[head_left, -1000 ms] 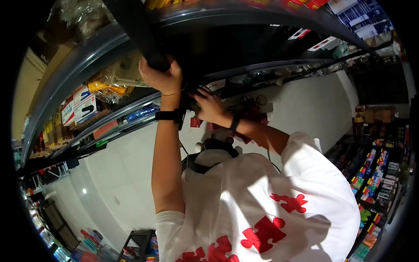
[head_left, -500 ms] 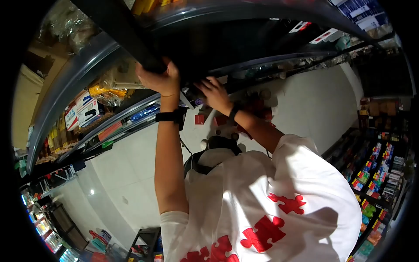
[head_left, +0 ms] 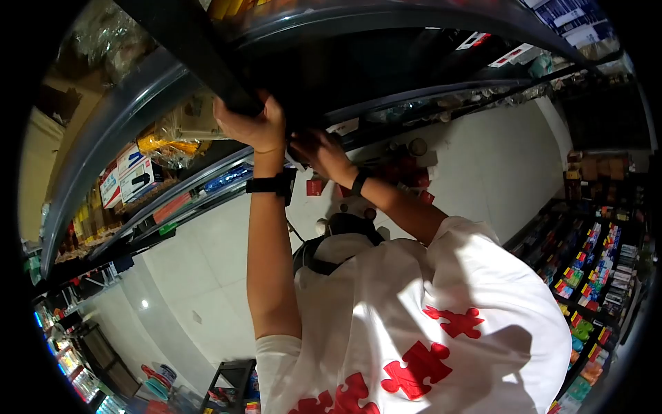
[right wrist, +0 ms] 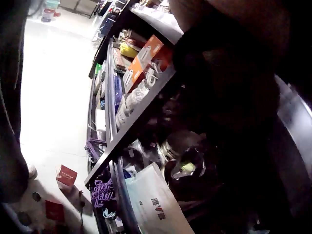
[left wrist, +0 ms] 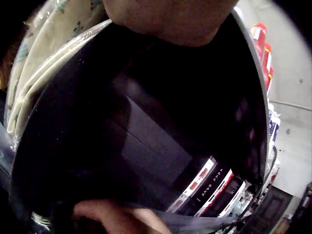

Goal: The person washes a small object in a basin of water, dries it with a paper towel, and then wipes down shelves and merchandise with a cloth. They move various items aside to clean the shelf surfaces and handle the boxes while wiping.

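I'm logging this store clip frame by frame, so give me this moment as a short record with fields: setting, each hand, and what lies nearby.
setting: shop aisle, dark shelf unit seen from overhead
left hand: grips the dark upright post of the unit
right hand: reaches under the shelf edge, fingers hidden; grasp cannot be told
wrists: black strap on each
nearby: boxed goods, red boxes on the floor
clothing: white shirt with red puzzle pieces

Both arms raised overhead

Left hand (head_left: pixel 254 124) at twelve o'clock, fingers curled in a grip; right hand (head_left: pixel 318 153) just beside, toward three o'clock, fingers hidden.
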The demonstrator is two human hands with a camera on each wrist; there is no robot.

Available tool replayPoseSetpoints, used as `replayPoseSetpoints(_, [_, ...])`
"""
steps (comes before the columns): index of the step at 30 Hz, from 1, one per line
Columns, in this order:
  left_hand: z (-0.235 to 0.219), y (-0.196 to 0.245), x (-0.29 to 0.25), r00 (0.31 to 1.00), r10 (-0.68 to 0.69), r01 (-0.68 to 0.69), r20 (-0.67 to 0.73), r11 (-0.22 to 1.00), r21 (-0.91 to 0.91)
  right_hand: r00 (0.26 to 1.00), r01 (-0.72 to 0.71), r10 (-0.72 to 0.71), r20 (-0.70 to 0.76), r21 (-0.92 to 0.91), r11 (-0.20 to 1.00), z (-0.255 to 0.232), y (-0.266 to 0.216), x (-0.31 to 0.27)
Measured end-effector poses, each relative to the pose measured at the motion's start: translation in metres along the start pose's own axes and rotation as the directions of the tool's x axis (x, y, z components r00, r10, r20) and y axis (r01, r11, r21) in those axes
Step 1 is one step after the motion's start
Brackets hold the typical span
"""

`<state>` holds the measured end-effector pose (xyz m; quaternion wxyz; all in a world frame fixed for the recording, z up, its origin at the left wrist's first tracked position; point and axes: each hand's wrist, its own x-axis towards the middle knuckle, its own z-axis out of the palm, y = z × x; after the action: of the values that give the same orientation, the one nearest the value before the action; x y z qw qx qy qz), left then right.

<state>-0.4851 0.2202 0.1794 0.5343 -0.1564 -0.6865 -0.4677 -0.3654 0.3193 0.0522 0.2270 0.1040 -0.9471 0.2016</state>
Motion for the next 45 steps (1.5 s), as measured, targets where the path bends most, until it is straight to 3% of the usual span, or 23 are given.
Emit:
replayPoseSetpoints(1, [-0.001, -0.001, -0.001, 1.000, 0.024, -0.024, -0.006, 1.000, -0.013, 0.999, -0.035, 0.035, 0.028, 0.000, 0.999, -0.006, 0.006, -0.003])
replayPoseSetpoints(2, [-0.001, -0.001, -0.001, 1.000, 0.023, -0.023, -0.006, 1.000, -0.012, 0.997, -0.044, 0.055, 0.046, -0.216, 0.975, -0.023, 0.003, -0.005])
replayPoseSetpoints(4, [-0.001, 0.000, 0.000, 1.000, 0.008, -0.008, 0.005, 1.000, -0.015, 0.986, -0.158, 0.163, 0.015, -0.178, 0.971, -0.038, 0.012, -0.006])
replayPoseSetpoints(7, [0.000, 0.000, 0.000, 1.000, 0.028, -0.028, -0.014, 1.000, -0.008, 0.974, -0.216, 0.210, -0.081, -0.074, 0.974, -0.043, 0.029, -0.015])
replayPoseSetpoints(10, [-0.003, -0.002, -0.001, 0.998, 0.061, -0.061, 0.012, 0.997, 0.040, 0.982, -0.189, 0.188, -0.021, -0.084, 0.978, -0.040, 0.019, -0.008])
replayPoseSetpoints(12, [0.000, -0.001, -0.002, 1.000, 0.022, -0.022, 0.004, 0.999, 0.028, 0.986, -0.125, 0.129, 0.109, -0.043, 0.991, -0.021, 0.009, -0.007])
replayPoseSetpoints(14, [0.001, -0.001, 0.000, 1.000, -0.013, 0.013, -0.008, 1.000, 0.019, 0.998, 0.062, -0.060, -0.015, 0.094, 0.994, 0.004, -0.001, 0.003])
replayPoseSetpoints(18, [-0.003, -0.003, 0.001, 0.999, 0.035, -0.036, 0.029, 0.997, 0.069, 0.998, -0.046, 0.044, 0.033, 0.067, 0.997, 0.004, -0.012, 0.013])
replayPoseSetpoints(20, [0.001, -0.003, 0.000, 1.000, 0.019, -0.019, 0.009, 0.999, 0.041, 0.999, -0.012, 0.015, -0.033, 0.110, 0.994, -0.003, 0.003, 0.006])
replayPoseSetpoints(21, [0.001, -0.003, -0.001, 1.000, -0.007, 0.006, 0.012, 1.000, 0.020, 0.990, -0.059, 0.068, 0.120, -0.077, 0.995, -0.018, 0.006, 0.004])
replayPoseSetpoints(22, [0.000, -0.004, -0.002, 0.999, -0.032, 0.032, 0.016, 0.999, 0.001, 0.990, -0.061, 0.070, 0.120, -0.080, 0.995, -0.032, 0.011, 0.002])
replayPoseSetpoints(28, [0.001, -0.004, -0.002, 0.999, 0.036, -0.036, -0.014, 0.998, 0.048, 0.924, -0.381, 0.380, -0.038, -0.149, 0.912, -0.098, 0.091, -0.043])
replayPoseSetpoints(32, [-0.003, -0.002, -0.008, 1.000, -0.008, 0.008, 0.002, 1.000, 0.017, 0.896, -0.443, 0.428, -0.116, -0.257, 0.859, -0.142, 0.147, -0.061])
replayPoseSetpoints(33, [-0.009, -0.008, -0.007, 1.000, 0.012, -0.014, 0.026, 0.996, 0.094, 0.892, -0.451, 0.433, -0.127, -0.255, 0.855, -0.145, 0.149, -0.058])
replayPoseSetpoints(34, [-0.003, -0.007, -0.009, 0.999, 0.022, -0.028, 0.046, 0.989, 0.145, 0.865, -0.502, 0.474, -0.168, -0.240, 0.831, -0.132, 0.139, -0.060])
replayPoseSetpoints(36, [-0.005, -0.009, -0.008, 0.999, 0.015, -0.022, 0.049, 0.991, 0.135, 0.895, -0.442, 0.441, -0.064, -0.256, 0.860, -0.141, 0.122, -0.052])
replayPoseSetpoints(38, [-0.003, -0.005, -0.006, 0.998, 0.008, -0.013, 0.063, 0.996, 0.087, 0.921, -0.376, 0.387, 0.029, -0.187, 0.908, -0.100, 0.081, -0.041])
replayPoseSetpoints(39, [0.002, -0.004, -0.004, 1.000, -0.012, 0.013, -0.026, 0.999, 0.046, 0.951, -0.292, 0.306, 0.039, -0.207, 0.934, -0.079, 0.064, -0.032])
replayPoseSetpoints(40, [0.005, -0.005, -0.006, 1.000, -0.014, 0.015, -0.023, 0.999, 0.044, 0.973, -0.209, 0.226, 0.052, -0.227, 0.951, -0.062, 0.048, -0.027])
replayPoseSetpoints(42, [0.006, -0.010, -0.009, 0.997, -0.018, 0.020, -0.070, 0.999, 0.028, 0.962, -0.239, 0.253, 0.105, -0.130, 0.962, -0.051, 0.022, -0.011])
replayPoseSetpoints(44, [0.001, -0.005, -0.004, 0.999, -0.023, 0.025, -0.028, 0.997, 0.078, 0.987, -0.029, 0.041, -0.158, 0.077, 0.997, 0.028, -0.009, 0.000])
replayPoseSetpoints(45, [-0.001, -0.003, -0.005, 0.999, -0.034, 0.030, 0.033, 0.992, 0.124, 0.987, -0.029, 0.041, -0.158, 0.077, 0.997, 0.015, -0.021, 0.005])
